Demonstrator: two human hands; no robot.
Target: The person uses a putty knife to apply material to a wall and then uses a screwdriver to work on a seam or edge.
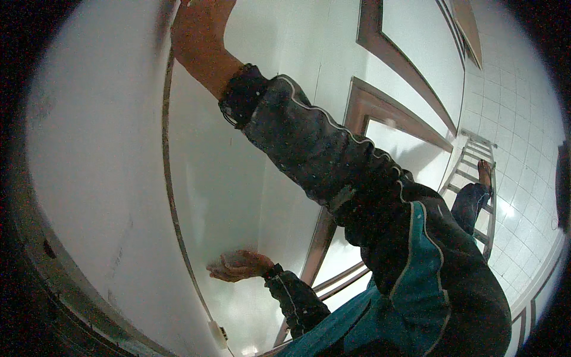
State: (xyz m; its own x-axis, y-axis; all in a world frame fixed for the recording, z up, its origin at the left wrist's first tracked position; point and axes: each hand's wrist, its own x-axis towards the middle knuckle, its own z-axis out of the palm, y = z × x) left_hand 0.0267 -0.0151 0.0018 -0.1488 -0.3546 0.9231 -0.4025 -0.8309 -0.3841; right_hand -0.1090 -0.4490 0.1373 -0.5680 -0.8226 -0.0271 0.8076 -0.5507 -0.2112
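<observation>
My right arm, in a dark, paint-specked sleeve with white piping, reaches across to the upper edge. My right hand is mostly cut off there, so its fingers and anything in them are hidden. Lower down, my left hand is open, fingers stretched out and nothing visible in it. It is nearest to the pale wall; whether it touches is unclear. A dark narrow strip runs between this wall and the white surface at the left.
At the right, my bare foot is on a metal ladder above a white tiled floor. Brown frames line the wall. A small pale fitting sits near the strip's lower end.
</observation>
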